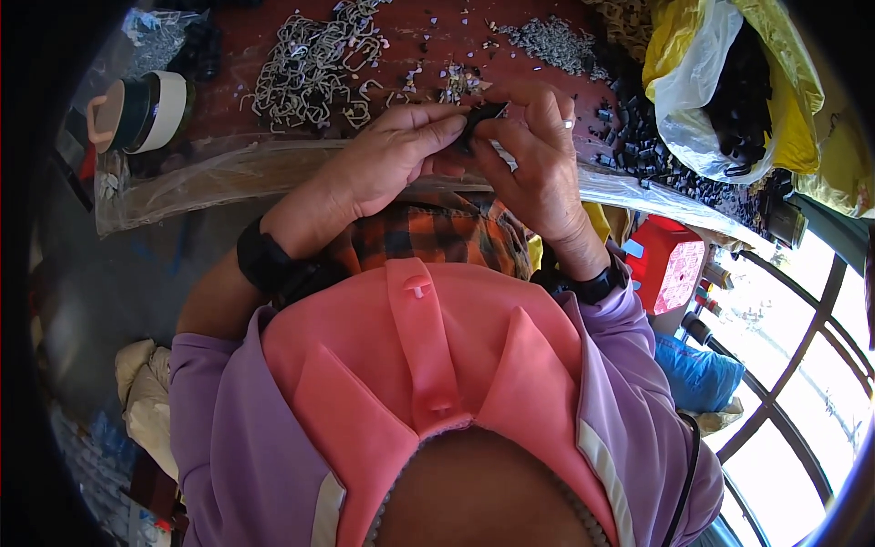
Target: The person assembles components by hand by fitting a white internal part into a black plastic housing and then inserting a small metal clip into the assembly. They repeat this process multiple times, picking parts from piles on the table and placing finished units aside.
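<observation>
A small black part (pixel 483 118) is held between my two hands over the near edge of the red table (pixel 428 41). My left hand (pixel 401 153) comes from the left and pinches the part between thumb and fingers. On its other side, the fingers of my right hand (pixel 540 159) are closed on the same part. A shiny edge shows at its upper right, but I cannot tell what it belongs to. Beyond my hands lie a heap of bent U-shaped metal pieces (pixel 314 73) and some small metal bits (pixel 456 84).
Small grey metal pieces (pixel 556 46) are heaped at the back right. Many little black parts (pixel 652 137) lie beside an open yellow and white plastic bag (pixel 702 109). At the left stands a dark green and white cylinder (pixel 164 111). A red container (pixel 670 264) sits below the table's right side.
</observation>
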